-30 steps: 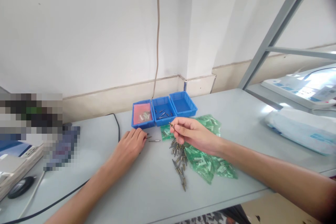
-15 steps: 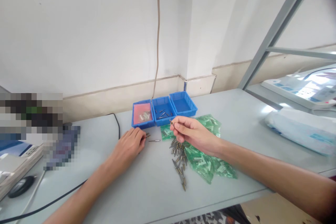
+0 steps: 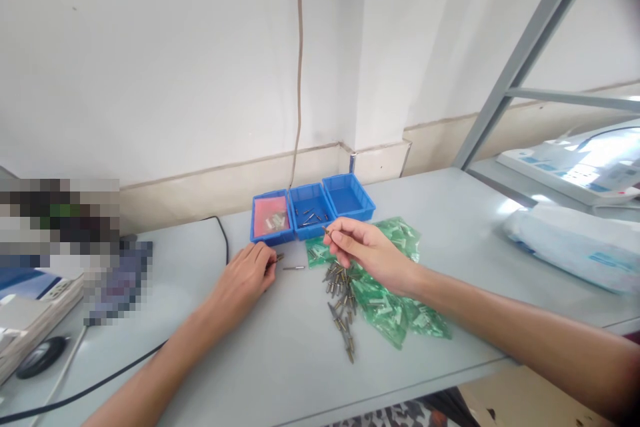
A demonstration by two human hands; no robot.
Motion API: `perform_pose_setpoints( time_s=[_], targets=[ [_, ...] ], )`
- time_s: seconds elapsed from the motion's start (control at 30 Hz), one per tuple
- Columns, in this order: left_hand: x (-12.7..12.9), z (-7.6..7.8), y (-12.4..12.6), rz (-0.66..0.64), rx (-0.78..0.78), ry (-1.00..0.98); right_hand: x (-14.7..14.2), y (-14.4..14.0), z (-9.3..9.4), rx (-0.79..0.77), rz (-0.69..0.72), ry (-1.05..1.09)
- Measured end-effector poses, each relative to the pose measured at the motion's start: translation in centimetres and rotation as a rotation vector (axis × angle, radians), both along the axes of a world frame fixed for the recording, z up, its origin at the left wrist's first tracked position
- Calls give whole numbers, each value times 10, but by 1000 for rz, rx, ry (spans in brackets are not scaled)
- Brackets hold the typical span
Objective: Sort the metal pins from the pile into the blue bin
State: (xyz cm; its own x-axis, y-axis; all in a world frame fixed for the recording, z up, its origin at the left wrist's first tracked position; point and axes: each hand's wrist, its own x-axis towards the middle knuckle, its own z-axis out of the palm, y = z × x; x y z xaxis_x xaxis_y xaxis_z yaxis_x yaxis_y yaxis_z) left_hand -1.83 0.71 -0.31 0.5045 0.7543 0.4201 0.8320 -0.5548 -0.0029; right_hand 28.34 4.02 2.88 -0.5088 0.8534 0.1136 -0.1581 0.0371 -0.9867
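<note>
My right hand (image 3: pixel 367 250) hovers above the table and pinches a small metal pin (image 3: pixel 327 231) between thumb and fingertips, just in front of the middle blue tray (image 3: pixel 311 211). Below it lies a heap of several similar pins (image 3: pixel 341 300) beside small green bags (image 3: pixel 395 307). My left hand (image 3: pixel 247 275) rests flat on the grey table (image 3: pixel 280 360), fingertips touching a small pin (image 3: pixel 279 257); a thin pin (image 3: pixel 294 268) lies just to its right.
Three blue trays stand in a row by the wall: the left tray (image 3: pixel 271 217) has a pink liner and parts, the right tray (image 3: pixel 349 196) looks bare. A black cable (image 3: pixel 220 233) crosses the table. A white packet (image 3: pixel 570 247) and a grey metal frame (image 3: pixel 525 53) stand to the right.
My right hand has drifted slightly up and away with the pin, towards the middle tray. My left hand has stayed in place.
</note>
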Motion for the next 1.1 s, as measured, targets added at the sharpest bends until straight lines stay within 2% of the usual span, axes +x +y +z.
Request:
perform_pose_setpoints(
  time_s=[0.17,0.33,0.4,0.5,0.67,1.0,1.1],
  targets=[
    [0,-2,1,-1,-3,8,0,-2,3,79,-84,-69],
    [-1,-4,1,4,-16,12,0,-5,6,355,-198,-218],
    [0,-4,0,3,-22,16,0,-5,5,407,-210,-250],
    [0,-3,0,4,-36,20,0,-3,2,362,-176,-231],
    [1,-3,-1,-12,-88,-18,0,0,-1,173,-61,-119],
    [2,-6,-1,-3,-182,-144,1,5,-4,-68,-12,75],
    [0,-7,-1,4,-196,-164,1,6,-5,-87,-17,95]
  ],
)
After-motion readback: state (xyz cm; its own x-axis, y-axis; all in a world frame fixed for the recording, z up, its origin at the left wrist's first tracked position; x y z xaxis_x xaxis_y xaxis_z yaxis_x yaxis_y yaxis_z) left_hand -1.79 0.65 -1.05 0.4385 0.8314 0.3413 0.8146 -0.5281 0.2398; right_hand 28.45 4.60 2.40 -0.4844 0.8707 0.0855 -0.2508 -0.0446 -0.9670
